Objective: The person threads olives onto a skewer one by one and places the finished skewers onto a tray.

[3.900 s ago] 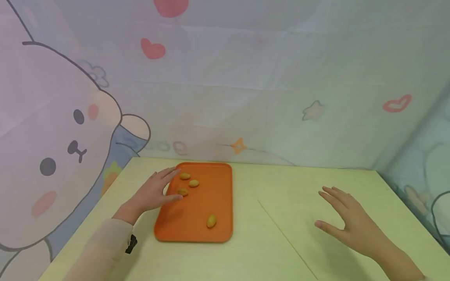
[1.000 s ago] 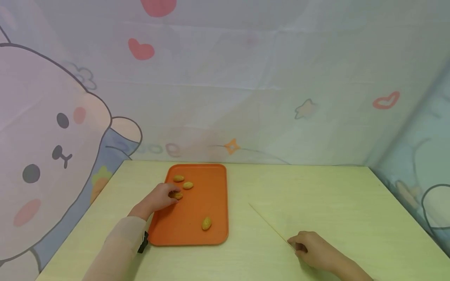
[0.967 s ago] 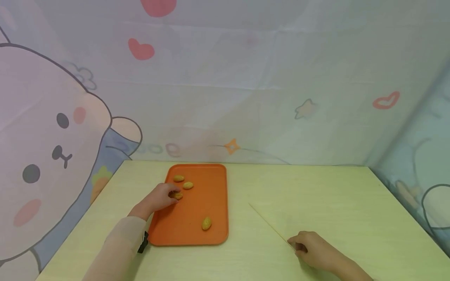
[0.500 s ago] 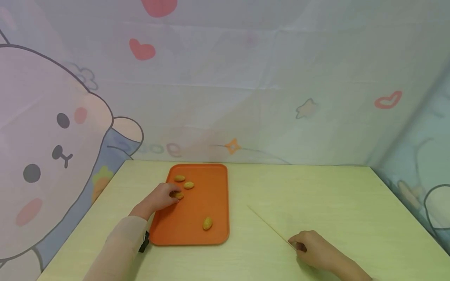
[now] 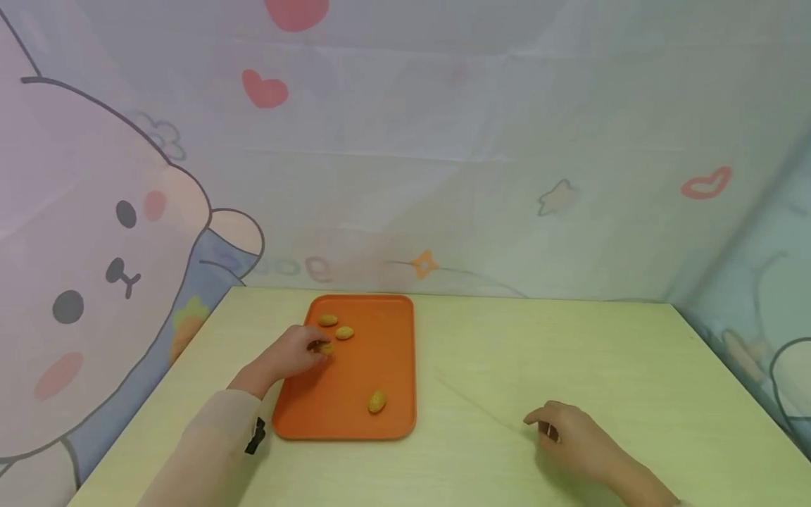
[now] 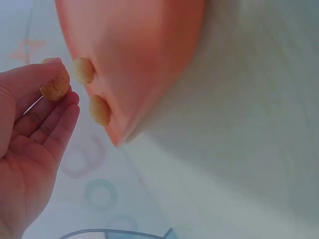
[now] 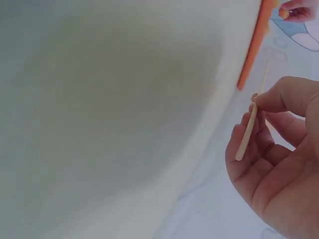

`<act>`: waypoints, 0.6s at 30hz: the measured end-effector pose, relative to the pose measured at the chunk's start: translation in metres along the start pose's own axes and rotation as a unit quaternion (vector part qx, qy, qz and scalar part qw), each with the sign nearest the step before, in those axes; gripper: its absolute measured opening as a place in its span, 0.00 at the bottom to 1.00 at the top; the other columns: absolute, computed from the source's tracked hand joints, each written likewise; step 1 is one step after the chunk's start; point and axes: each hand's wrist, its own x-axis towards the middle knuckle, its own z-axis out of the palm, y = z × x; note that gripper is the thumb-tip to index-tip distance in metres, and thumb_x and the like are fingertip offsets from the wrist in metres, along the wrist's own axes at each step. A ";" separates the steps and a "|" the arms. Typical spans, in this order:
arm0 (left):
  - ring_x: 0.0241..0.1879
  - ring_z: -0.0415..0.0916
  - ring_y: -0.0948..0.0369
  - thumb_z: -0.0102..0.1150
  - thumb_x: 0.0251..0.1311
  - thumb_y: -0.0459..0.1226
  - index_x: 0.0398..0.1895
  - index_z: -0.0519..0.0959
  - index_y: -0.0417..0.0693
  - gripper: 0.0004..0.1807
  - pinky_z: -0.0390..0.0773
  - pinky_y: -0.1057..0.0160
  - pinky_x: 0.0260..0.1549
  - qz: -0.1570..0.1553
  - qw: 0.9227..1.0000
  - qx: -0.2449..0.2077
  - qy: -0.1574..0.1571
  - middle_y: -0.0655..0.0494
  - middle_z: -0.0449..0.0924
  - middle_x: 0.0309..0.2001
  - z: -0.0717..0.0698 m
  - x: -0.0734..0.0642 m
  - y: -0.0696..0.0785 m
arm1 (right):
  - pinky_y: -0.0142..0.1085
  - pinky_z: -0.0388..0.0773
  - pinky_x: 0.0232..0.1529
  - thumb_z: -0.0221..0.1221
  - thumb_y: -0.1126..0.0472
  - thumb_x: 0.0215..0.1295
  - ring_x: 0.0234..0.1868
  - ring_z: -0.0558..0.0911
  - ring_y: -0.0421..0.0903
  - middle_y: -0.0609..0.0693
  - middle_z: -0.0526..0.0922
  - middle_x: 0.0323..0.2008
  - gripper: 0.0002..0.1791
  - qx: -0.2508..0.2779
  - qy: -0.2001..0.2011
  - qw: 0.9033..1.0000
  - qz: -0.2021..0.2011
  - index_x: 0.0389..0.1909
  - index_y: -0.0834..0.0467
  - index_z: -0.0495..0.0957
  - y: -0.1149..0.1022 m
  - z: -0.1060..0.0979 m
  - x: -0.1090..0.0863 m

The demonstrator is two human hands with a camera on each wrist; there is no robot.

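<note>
My left hand [image 5: 285, 353] is over the left side of an orange tray [image 5: 345, 384]. Between thumb and fingertips it pinches a small yellow-brown oval piece [image 6: 56, 87], wrinkled like a dried fruit. Two similar oval pieces [image 5: 345, 332] lie just beyond that hand on the tray, and another oval piece [image 5: 376, 402] sits near the tray's front right. To the right of the tray, my right hand [image 5: 578, 440] pinches a thin bamboo skewer [image 7: 246, 133] near its blunt end. The skewer's far part points left towards the tray and looks faint in the head view.
A pale yellow table [image 5: 469, 465] carries the tray. Behind it hangs a printed cloth backdrop [image 5: 393, 176] with a cartoon bear at the left. A black object [image 5: 256, 436] shows at my left sleeve.
Both hands were spread open earlier. They came down, the left to an oval piece and the right to the skewer on the table. Now the right hand has raised the skewer slightly.
</note>
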 end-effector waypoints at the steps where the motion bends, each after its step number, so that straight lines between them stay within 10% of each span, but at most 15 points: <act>1: 0.27 0.66 0.61 0.66 0.55 0.30 0.30 0.82 0.42 0.02 0.71 0.63 0.30 0.002 1.000 -0.003 0.001 0.58 0.75 0.26 -0.002 -0.001 0.002 | 0.29 0.71 0.26 0.58 0.73 0.56 0.28 0.69 0.32 0.40 0.73 0.27 0.13 -0.002 0.005 1.000 -0.003 0.42 0.64 0.82 -0.001 -0.002 0.000; 18: 0.38 0.77 0.57 0.65 0.55 0.27 0.42 0.83 0.37 0.10 0.81 0.58 0.40 0.065 0.998 -0.015 -0.001 0.53 0.82 0.37 -0.019 -0.016 0.045 | 0.24 0.68 0.21 0.58 0.78 0.54 0.30 0.68 0.28 0.34 0.70 0.29 0.19 -0.018 0.141 0.982 -0.120 0.43 0.58 0.83 -0.020 -0.033 0.000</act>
